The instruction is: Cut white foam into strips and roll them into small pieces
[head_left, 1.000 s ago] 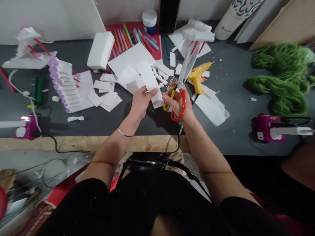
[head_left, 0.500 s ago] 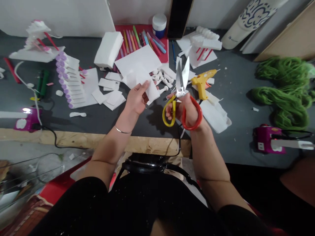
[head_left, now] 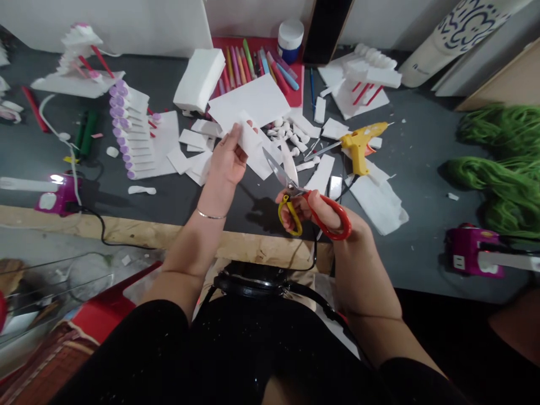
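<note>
My left hand (head_left: 228,160) pinches a white foam strip (head_left: 252,145) and holds it up above the dark grey table (head_left: 177,199). My right hand (head_left: 318,211) grips scissors (head_left: 295,194) with one yellow and one red handle loop. The scissor blades are parted and point up-left toward the lower edge of the strip. The blade tips sit just right of my left thumb.
Cut white foam pieces (head_left: 320,174) litter the table centre. A yellow glue gun (head_left: 360,146) lies to the right, green yarn (head_left: 502,163) at far right, coloured pens on a red tray (head_left: 257,62) at the back. Purple devices (head_left: 57,194) (head_left: 475,250) sit at both sides.
The scissors swung from pointing straight up to pointing up-left at the strip, and my right hand dropped lower. My left hand lifted the strip slightly.
</note>
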Demonstrator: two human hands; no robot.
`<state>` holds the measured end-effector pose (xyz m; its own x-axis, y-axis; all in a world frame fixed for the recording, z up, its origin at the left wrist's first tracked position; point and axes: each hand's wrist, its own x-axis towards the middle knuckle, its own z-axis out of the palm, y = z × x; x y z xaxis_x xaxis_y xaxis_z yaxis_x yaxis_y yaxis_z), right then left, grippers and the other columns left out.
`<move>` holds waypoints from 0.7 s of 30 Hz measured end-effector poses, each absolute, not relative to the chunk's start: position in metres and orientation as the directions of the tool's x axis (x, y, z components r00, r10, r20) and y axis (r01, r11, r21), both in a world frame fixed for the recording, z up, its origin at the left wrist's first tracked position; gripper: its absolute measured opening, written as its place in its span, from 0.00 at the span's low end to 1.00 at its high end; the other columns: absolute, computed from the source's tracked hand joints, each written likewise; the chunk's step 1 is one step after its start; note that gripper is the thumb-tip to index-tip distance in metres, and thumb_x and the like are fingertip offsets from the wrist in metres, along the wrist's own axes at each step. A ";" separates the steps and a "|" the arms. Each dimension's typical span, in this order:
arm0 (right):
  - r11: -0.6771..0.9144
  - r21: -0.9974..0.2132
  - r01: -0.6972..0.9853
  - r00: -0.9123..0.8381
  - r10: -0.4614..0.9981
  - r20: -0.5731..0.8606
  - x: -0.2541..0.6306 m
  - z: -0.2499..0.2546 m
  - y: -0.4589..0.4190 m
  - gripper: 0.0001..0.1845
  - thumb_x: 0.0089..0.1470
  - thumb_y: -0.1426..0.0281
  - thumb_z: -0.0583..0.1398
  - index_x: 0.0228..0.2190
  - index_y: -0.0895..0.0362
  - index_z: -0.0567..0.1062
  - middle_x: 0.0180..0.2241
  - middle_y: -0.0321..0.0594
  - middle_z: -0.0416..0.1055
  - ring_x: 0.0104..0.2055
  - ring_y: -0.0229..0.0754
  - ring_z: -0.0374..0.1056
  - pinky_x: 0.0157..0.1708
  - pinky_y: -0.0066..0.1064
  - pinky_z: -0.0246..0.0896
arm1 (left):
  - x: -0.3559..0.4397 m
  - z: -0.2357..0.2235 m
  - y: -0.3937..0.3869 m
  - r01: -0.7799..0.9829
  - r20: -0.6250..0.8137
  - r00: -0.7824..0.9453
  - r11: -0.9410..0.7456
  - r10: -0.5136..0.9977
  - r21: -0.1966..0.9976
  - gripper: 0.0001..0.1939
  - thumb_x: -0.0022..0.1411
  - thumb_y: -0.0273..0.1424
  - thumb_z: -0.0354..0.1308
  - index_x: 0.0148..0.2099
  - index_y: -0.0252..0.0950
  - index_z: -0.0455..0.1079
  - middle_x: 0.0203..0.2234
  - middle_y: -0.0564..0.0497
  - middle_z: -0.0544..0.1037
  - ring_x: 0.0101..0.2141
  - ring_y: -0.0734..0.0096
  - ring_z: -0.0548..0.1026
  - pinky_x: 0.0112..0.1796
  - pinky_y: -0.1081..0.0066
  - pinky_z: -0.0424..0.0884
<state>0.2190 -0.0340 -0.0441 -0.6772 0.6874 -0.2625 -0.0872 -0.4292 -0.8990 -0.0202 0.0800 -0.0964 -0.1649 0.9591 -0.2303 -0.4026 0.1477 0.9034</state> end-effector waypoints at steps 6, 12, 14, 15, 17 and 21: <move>-0.485 -0.870 -0.087 -0.663 0.680 -0.312 0.215 -0.055 -0.031 0.40 0.49 0.29 0.59 0.40 0.52 0.77 0.31 0.41 0.77 0.30 0.44 0.77 0.30 0.40 0.80 | -0.011 -0.087 0.070 -0.381 -0.193 -0.164 0.118 0.967 0.917 0.12 0.68 0.41 0.66 0.47 0.38 0.76 0.49 0.44 0.84 0.60 0.51 0.79 0.48 0.63 0.84; -0.495 -0.861 -0.122 -0.641 0.701 -0.312 0.215 -0.059 -0.029 0.40 0.52 0.29 0.57 0.44 0.51 0.77 0.30 0.40 0.77 0.28 0.44 0.75 0.27 0.40 0.78 | 0.003 -0.075 0.061 -0.440 -0.228 -0.068 0.176 0.971 0.881 0.07 0.73 0.34 0.60 0.47 0.37 0.77 0.47 0.47 0.84 0.55 0.61 0.82 0.48 0.67 0.83; -0.479 -0.868 -0.130 -0.642 0.708 -0.295 0.214 -0.060 -0.028 0.41 0.51 0.28 0.56 0.42 0.51 0.77 0.30 0.40 0.77 0.28 0.44 0.75 0.26 0.40 0.77 | 0.006 -0.074 0.059 -0.435 -0.233 -0.048 0.190 0.971 0.880 0.07 0.72 0.34 0.62 0.47 0.38 0.78 0.47 0.46 0.85 0.53 0.60 0.83 0.46 0.68 0.83; -0.474 -0.870 -0.135 -0.642 0.710 -0.288 0.214 -0.061 -0.028 0.41 0.51 0.28 0.56 0.41 0.51 0.77 0.30 0.40 0.76 0.27 0.44 0.75 0.26 0.40 0.76 | 0.007 -0.074 0.058 -0.430 -0.237 -0.040 0.197 0.971 0.881 0.07 0.72 0.34 0.62 0.48 0.38 0.78 0.47 0.46 0.85 0.52 0.61 0.84 0.46 0.68 0.83; -0.472 -0.870 -0.143 -0.636 0.717 -0.285 0.212 -0.060 -0.027 0.40 0.51 0.28 0.56 0.40 0.52 0.77 0.28 0.39 0.75 0.25 0.42 0.73 0.25 0.40 0.76 | 0.010 -0.073 0.057 -0.427 -0.252 -0.038 0.212 0.967 0.879 0.07 0.72 0.34 0.62 0.48 0.38 0.78 0.47 0.46 0.86 0.52 0.62 0.84 0.47 0.70 0.82; -0.500 -0.854 -0.142 -0.627 0.713 -0.314 0.208 -0.054 -0.027 0.36 0.53 0.31 0.58 0.37 0.52 0.75 0.26 0.35 0.72 0.22 0.38 0.68 0.23 0.36 0.72 | 0.014 -0.068 0.053 -0.450 -0.288 -0.050 0.236 0.956 0.861 0.06 0.72 0.33 0.62 0.45 0.38 0.79 0.47 0.47 0.86 0.55 0.63 0.82 0.52 0.70 0.81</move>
<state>0.2078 -0.0269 -0.0535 -0.6271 0.7130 -0.3138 -0.1417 -0.5005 -0.8541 0.0141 0.0532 -0.0679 -0.0498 0.9564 -0.2877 -0.4501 0.2356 0.8613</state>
